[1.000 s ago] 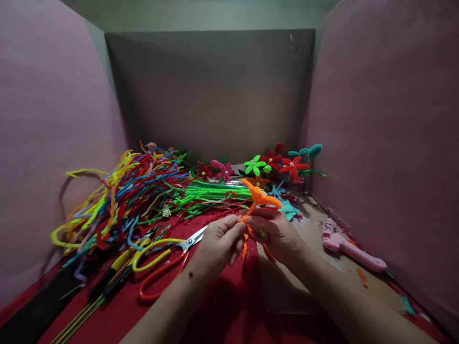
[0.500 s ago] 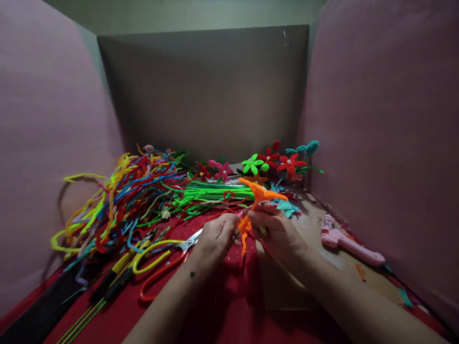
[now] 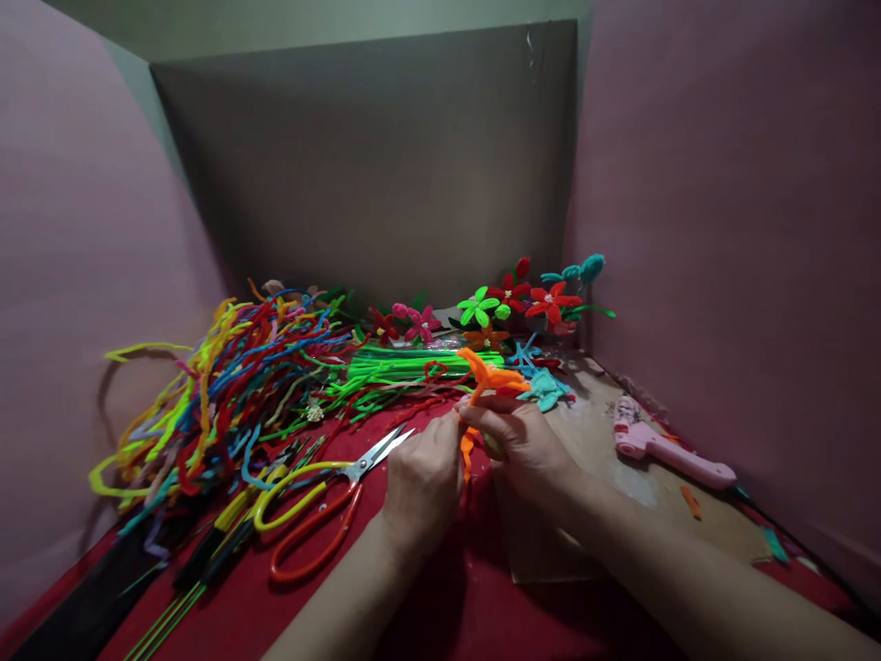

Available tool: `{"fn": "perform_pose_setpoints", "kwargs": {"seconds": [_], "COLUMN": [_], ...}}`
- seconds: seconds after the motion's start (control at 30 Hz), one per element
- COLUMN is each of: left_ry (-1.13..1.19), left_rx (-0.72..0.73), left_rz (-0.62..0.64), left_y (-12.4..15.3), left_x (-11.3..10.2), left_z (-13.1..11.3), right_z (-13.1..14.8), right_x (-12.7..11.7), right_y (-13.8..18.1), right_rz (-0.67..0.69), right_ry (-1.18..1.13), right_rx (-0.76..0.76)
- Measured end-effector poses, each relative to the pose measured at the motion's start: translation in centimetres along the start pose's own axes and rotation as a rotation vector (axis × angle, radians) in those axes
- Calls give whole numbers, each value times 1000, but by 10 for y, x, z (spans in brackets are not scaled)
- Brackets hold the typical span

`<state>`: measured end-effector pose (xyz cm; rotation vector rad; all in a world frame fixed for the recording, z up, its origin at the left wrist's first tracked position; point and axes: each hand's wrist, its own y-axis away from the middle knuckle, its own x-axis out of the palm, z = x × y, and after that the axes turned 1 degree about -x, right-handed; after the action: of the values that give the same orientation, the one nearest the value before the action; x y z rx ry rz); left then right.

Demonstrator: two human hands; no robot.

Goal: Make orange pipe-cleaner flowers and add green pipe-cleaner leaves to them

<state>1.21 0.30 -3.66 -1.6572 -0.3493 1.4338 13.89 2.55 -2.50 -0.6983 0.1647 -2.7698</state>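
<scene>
An orange pipe-cleaner flower (image 3: 490,376) is held up between my two hands, its petals spread above my fingers. Closed around its base, the fingers of my right hand (image 3: 523,442) pinch it from the right. My left hand (image 3: 423,466) is curled shut against the lower part, where a loose orange strand (image 3: 467,454) hangs down. The exact grip of the left fingertips is hidden behind the hand. Beside my left hand lie scissors (image 3: 354,473) with one yellow and one red handle, blades apart.
A heap of coloured pipe cleaners (image 3: 227,395) fills the left side. Green stems (image 3: 406,364) lie in the middle, with finished flowers (image 3: 551,303) behind. A pink glue gun (image 3: 667,450) rests on cardboard (image 3: 598,441) at right. Pliers (image 3: 227,523) lie left. Pink panels stand on both sides.
My left hand has turned and moved up close to my right hand, uncovering the scissor blades. The orange flower has shifted slightly left and down. The view has tilted a little.
</scene>
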Motion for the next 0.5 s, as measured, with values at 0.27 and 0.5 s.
{"fn": "perform_pose_setpoints", "kwargs": {"seconds": [0.27,0.5], "left_ry": [287,852], "left_rx": [-160,-626], "left_rz": [11,228], "left_y": [-2,-10], "left_x": [-7,-18], "left_z": [7,1], "right_z": [7,1], "right_x": [-1,-14], "right_y": [-4,-12], "right_rz": [106,214], "right_ry": [113,-56], "right_rx": [-61,88]}}
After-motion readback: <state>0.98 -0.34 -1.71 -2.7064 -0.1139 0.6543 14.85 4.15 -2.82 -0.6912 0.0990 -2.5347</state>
